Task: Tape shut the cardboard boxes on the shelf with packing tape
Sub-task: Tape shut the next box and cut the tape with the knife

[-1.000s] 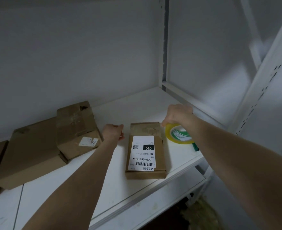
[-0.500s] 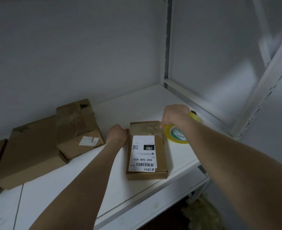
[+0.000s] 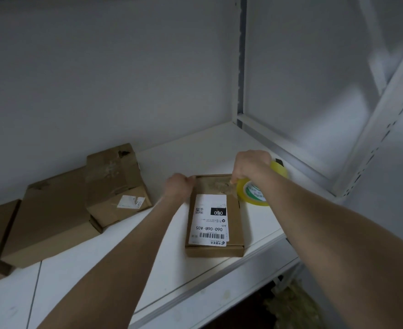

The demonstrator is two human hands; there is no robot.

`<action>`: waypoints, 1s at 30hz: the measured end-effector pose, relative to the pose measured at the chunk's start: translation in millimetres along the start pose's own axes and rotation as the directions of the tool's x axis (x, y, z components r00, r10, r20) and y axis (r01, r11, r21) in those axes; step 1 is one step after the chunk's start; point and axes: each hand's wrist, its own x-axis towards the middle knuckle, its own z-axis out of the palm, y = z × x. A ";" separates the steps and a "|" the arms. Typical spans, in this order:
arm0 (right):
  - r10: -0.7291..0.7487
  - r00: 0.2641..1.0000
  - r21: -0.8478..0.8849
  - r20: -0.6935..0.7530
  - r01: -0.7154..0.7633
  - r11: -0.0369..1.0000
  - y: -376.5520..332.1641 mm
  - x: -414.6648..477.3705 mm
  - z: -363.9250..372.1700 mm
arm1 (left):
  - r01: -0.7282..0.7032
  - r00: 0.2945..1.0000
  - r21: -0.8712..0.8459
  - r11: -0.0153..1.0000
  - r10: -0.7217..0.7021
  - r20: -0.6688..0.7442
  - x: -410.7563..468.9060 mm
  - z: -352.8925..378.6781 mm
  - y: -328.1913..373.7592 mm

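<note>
Right hand [image 3: 251, 165] grips tape roll [image 3: 255, 194]; left hand [image 3: 177, 186] touches labelled box [image 3: 215, 233], grip unclear. Stacked boxes [image 3: 115, 179] lie left of both hands.

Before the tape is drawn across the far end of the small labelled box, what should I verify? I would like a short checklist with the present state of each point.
1. Tape roll gripped by the right hand: ok.
2. Left hand at the far left corner of the labelled box: ok.
3. Box lid lying flat and closed: ok.
4. Free tape end already stuck on the box: cannot tell, no tape strip shows.
5. Shipping label nearer than both hands, outside the tape path: ok.
6. Box resting fully on the shelf: ok.
</note>
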 end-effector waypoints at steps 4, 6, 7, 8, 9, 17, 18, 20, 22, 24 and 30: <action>-0.004 1.000 0.006 -0.009 0.004 1.000 0.4 -0.5 0.6 | 0.096 0.984 -0.107 0.990 -0.078 0.163 -4.1 14.5 16.4; -0.013 1.000 0.014 -0.019 0.013 1.000 1.4 -1.5 0.4 | 0.144 0.981 -0.203 0.969 -0.113 0.159 -0.3 16.9 15.6; -0.022 1.000 0.016 -0.021 0.022 1.000 2.0 -2.4 0.0 | 0.173 0.979 -0.260 0.950 -0.136 0.155 1.2 17.3 14.7; -0.030 0.999 0.017 -0.022 0.031 0.999 2.4 -3.2 -0.3 | 0.193 0.976 -0.300 0.934 -0.153 0.152 2.1 17.5 14.3; -0.036 0.999 0.019 -0.022 0.037 0.999 2.7 -4.5 -1.1 | 0.204 0.975 -0.315 0.927 -0.162 0.154 1.5 16.8 14.0; -0.050 0.995 0.123 -0.091 0.061 0.991 2.9 -11.8 -10.9 | 0.319 0.946 -0.566 0.760 -0.216 0.243 -4.5 2.2 -1.9; -0.053 0.994 0.137 -0.100 0.066 0.988 2.2 -12.6 -12.4 | 0.329 0.942 -0.593 0.735 -0.212 0.259 -8.1 0.7 -2.2; -0.058 0.991 0.158 -0.117 0.076 0.984 1.1 -14.6 -15.5 | 0.340 0.938 -0.634 0.694 -0.199 0.285 -13.6 -2.2 -1.7; -0.055 0.990 0.173 -0.131 0.077 0.982 2.4 -17.3 -17.9 | 0.349 0.935 -0.672 0.653 -0.198 0.293 -17.1 -6.2 -2.5; -0.043 0.988 0.203 -0.146 0.073 0.976 5.9 -19.6 -19.3 | 0.355 0.934 -0.724 0.592 -0.192 0.301 -18.7 -14.3 -4.1; -0.013 0.979 0.410 -0.205 0.099 0.907 9.0 -25.6 -16.1 | 0.208 0.977 -0.715 0.668 -0.114 0.177 -20.8 -37.5 6.1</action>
